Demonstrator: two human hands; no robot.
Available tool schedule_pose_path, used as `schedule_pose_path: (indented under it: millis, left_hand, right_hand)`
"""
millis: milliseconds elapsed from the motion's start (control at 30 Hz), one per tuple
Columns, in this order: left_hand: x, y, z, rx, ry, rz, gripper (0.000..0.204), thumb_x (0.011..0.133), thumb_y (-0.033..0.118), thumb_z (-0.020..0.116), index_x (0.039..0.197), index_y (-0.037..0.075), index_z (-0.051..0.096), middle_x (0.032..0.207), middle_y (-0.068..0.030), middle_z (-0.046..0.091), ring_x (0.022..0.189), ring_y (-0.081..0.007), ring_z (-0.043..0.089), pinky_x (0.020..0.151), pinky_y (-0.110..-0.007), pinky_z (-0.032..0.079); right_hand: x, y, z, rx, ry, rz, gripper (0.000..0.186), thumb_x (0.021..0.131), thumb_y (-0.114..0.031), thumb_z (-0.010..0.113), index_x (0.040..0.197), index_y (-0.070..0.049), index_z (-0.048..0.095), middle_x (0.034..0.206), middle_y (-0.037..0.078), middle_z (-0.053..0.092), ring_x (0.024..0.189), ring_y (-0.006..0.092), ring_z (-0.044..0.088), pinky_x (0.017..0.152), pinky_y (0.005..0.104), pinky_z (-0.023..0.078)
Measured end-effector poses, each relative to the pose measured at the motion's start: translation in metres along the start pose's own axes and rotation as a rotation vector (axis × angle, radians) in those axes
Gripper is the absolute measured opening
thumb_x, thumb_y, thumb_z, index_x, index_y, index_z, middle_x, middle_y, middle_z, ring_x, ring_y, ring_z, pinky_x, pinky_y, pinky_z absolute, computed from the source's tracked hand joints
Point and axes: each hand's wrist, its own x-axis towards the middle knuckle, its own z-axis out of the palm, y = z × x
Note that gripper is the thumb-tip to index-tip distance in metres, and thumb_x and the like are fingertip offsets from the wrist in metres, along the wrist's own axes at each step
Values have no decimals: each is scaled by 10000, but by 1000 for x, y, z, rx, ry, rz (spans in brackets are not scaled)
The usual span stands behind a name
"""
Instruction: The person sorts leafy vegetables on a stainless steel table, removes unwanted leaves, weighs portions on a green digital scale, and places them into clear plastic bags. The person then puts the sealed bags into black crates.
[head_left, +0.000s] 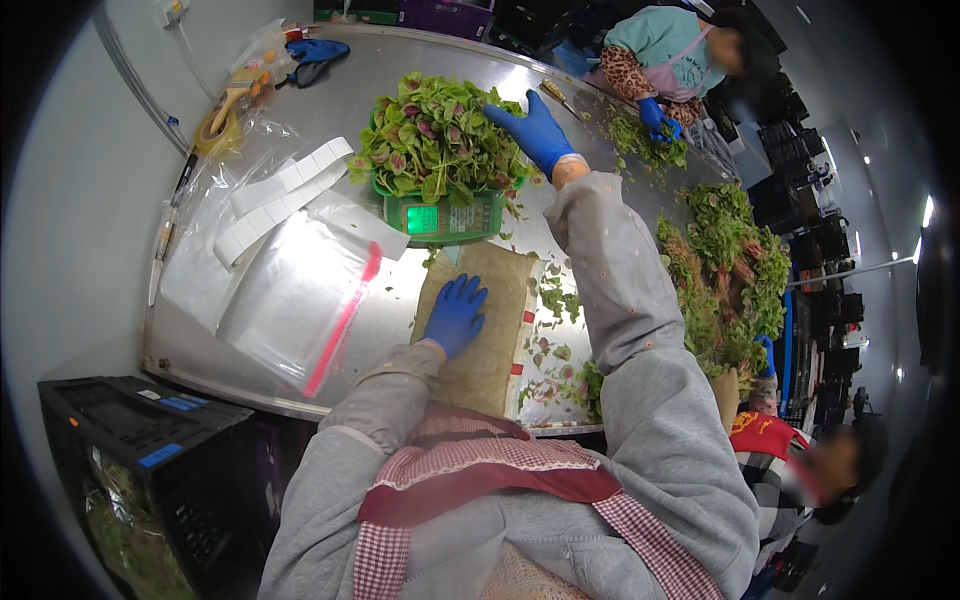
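A heap of leafy greens with purple-tinged leaves (430, 140) is piled on a green digital scale (465, 218) whose display is lit. My right hand (538, 135), in a blue glove, reaches to the right side of the heap, thumb and fingers apart; it holds nothing that I can see. My left hand (455, 318), also gloved in blue, lies flat with fingers spread on a tan cloth (480, 350) in front of the scale. Left of the cloth lies a stack of clear plastic bags (300, 300) with a pink-red edge strip.
White label strips (290, 190), a tape roll (215, 132) and a brush (232, 95) lie on the left. A yellow-handled tool (560, 95) is at the back. More greens (725, 260) are heaped at right, near two co-workers. Black crates (160, 470) stand lower left.
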Motion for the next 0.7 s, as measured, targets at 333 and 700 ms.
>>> schedule_pose_path:
  millis: [333,700]
  left_hand:
    - [6,4,-2,75,-61,15,506,855,255,584,1333,97,533,1472,-159,413,1364,-369,358,1127,-499,261]
    - [9,9,-4,112,-113,57,518,879,254,579,1362,85,502,1489,-150,387,1384,-374,313,1147,-476,217]
  right_hand:
    - [-88,106,12,457,-13,125,711,867,-405,689,1362,56,470,1263,237,602,1162,281,593,995,341,447]
    - [-320,195,-10,750,217,638,218,912,-193,639,1002,-8,712,827,64,712,704,121,655,657,256,522]
